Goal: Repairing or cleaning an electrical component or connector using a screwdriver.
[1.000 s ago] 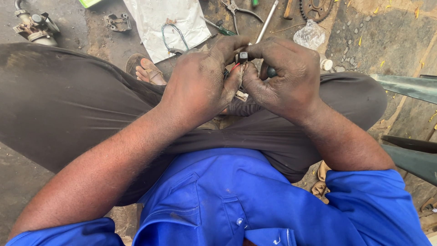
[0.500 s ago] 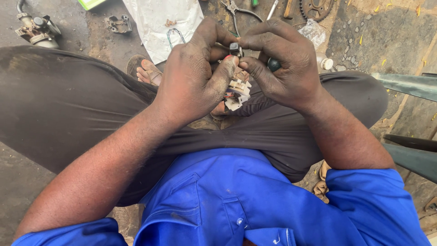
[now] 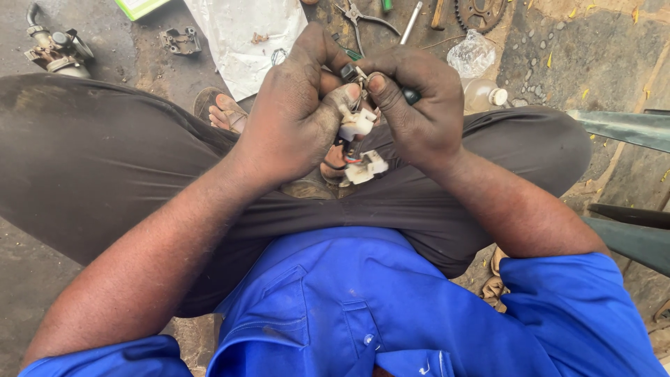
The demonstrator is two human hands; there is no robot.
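I sit cross-legged on the ground and hold the work up over my lap, close under my eyes, because the parts are small and I want them where I can see them. My left hand (image 3: 296, 115) is pressed together around the upper white connector (image 3: 356, 126), thumb and fingers pinching it so it cannot twist; the thumb tip sits right against the plastic to steady it. My right hand (image 3: 419, 112) closes on a small tool with a dark handle (image 3: 410, 95), the grip tight, thumb pushed forward toward the connector so the tip meets it just where the two hands touch. The tool's tip itself is hidden between my fingers, so I cannot tell exactly where it enters. Short coloured wires (image 3: 349, 159) run down from the pinched piece to a second white connector (image 3: 368, 167), which hangs free below my hands, just above my crossed legs in the brown trousers (image 3: 105, 160); I let it dangle since only the upper one needs holding. Both forearms rest inward against my knees, which keeps the hands from shaking. The rest lies on the ground ahead of me, within reach but well apart from the work: a white sheet (image 3: 244, 35) with small bits on it, pliers (image 3: 359, 15), a clear plastic bottle (image 3: 481, 91), a toothed sprocket (image 3: 481, 12), and off to my left a metal carburettor-like part (image 3: 59, 50).
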